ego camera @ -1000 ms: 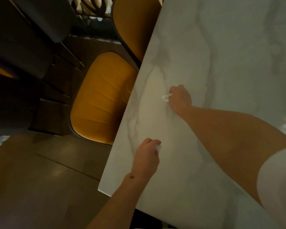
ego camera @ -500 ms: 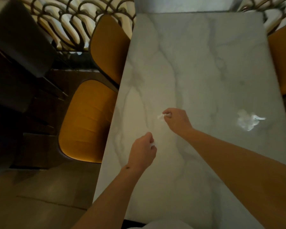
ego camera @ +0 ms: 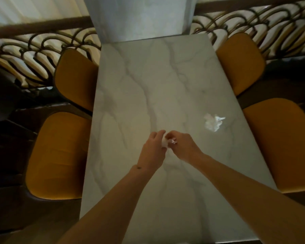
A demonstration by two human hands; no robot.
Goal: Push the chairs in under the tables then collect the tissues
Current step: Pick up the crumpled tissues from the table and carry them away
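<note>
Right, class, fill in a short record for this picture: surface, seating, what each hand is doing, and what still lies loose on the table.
surface: white marble-patterned tabletop
seating: four mustard-yellow upholstered chairs, two on each long side, seats partly under the table edge
left hand: grips a small white crumpled tissue wad
right hand: pinches a small tissue scrap against that wad
loose item: larger crumpled white tissue, lying apart on the right of the hands

Dim, warm light; soft blur, wide-angle bending at edges, dark shadowed left side.
</note>
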